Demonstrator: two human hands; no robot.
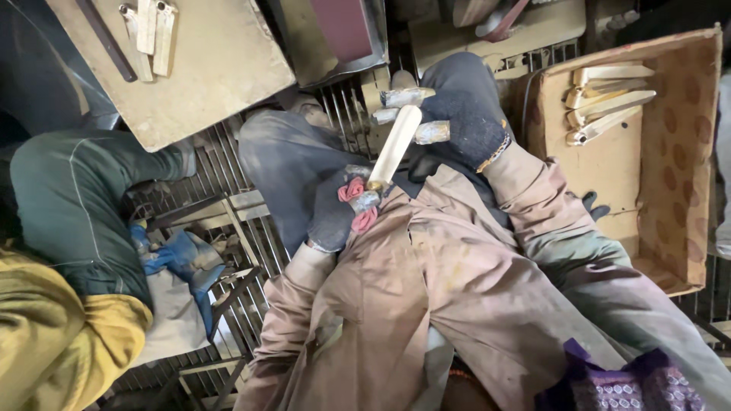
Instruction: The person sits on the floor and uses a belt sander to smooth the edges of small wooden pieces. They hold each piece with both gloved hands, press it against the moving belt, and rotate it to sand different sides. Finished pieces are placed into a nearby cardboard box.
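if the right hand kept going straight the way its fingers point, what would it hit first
The right hand, gloved, points left across the pale wooden handle it grips. Past that, the first thing looks like the dusty knee, though depth is hard to judge.

Dark, dusty gloves on both hands. Left hand (335, 217): dark blue glove with red cloth bits at the fingers and grey tape round a fingertip. Right hand (464, 114): dark knit glove, grey and worn, with taped fingertips and a thin yellow-and-dark striped edge at the wrist. Long tan sleeves (293, 320) on both arms, loose and wrinkled, smudged with dirt. Tan shirt front (426, 259) of the same cloth, with a seam down the middle and dusty marks. Purple patterned cloth (640, 388) low at the right edge.
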